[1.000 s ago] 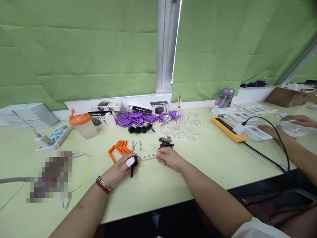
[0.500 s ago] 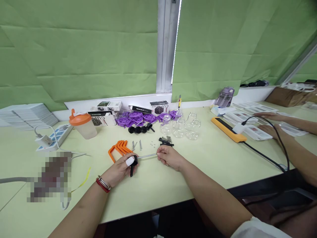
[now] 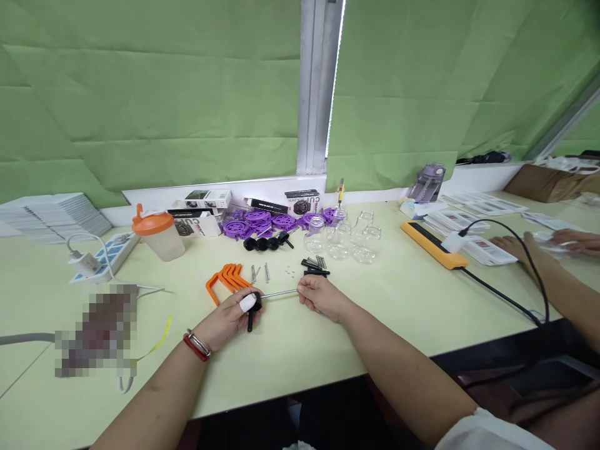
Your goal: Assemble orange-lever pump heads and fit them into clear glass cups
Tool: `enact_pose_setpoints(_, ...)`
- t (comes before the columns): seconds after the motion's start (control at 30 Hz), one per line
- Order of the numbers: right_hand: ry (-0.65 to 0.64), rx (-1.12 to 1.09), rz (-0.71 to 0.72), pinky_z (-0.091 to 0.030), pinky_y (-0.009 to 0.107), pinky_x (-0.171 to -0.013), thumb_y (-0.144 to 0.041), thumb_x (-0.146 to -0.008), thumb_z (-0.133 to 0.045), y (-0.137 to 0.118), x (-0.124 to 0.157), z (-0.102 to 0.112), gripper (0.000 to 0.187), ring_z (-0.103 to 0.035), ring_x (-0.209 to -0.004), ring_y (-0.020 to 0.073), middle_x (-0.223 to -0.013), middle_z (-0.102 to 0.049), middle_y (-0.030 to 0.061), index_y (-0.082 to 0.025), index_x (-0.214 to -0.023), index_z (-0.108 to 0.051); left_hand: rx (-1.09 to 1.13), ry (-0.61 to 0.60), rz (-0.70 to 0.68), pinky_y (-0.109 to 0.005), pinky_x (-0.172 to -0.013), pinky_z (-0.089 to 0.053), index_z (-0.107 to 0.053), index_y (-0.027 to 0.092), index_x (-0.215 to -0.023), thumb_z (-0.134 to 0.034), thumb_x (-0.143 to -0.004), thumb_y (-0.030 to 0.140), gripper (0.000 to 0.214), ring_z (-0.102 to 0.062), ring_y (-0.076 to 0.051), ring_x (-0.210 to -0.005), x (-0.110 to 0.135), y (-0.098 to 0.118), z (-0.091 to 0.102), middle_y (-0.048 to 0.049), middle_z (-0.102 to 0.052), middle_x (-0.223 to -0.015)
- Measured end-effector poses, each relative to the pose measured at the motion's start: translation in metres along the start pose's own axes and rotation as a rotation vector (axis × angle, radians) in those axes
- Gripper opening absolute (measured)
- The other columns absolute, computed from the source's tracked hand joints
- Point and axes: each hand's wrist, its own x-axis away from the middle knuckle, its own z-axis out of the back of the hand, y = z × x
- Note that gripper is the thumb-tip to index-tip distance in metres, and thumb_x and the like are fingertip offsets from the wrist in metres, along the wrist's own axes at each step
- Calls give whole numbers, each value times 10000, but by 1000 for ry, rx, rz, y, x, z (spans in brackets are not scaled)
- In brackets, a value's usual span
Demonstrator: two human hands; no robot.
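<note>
My left hand is closed around a black knob-like part with a stem, its white-wrapped thumb pressed against the round end. A thin metal rod sticks out of this part toward the right. My right hand pinches the rod's far end between fingers and thumb. Whether the rod is seated inside the black part I cannot tell. Just behind my left hand lie orange bent handles. Metal screws are beside them. Black bars and small springs lie beyond my right hand.
Purple slotted discs, black knob-like parts and clear glass jars stand at the back. An orange-lidded shaker and power strip are left. At right are an orange power strip and another person's hands.
My hands keep almost the same pose on the black part and rod. At the right, one of the other person's hands has shifted toward the right over the papers.
</note>
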Motion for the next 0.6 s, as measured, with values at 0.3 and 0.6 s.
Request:
enact_pose_setpoints(0.3, -11, 29, 10, -251, 183, -391, -370, -854, -500, 3, -2, 0, 249, -369, -414, 48, -601, -532, -25, -175, -700, -488, -4, 1, -3, -250, -555, -363, -550, 167, -1011, -624, -787, 481, 393, -512, -127, -631, 1, 2, -1, -34, -594, -801)
enact_pose_setpoints(0.6, -24, 16, 67, -283, 175, -409, -263, -800, -553, 5, -2, 2, 98, -392, -428, 48, -629, -559, -40, -193, -836, -493, 19, -7, -8, -242, -556, -368, -537, 174, -1003, -604, -818, 445, 335, -513, -117, -637, -1, -1, 2, -33, -605, -823)
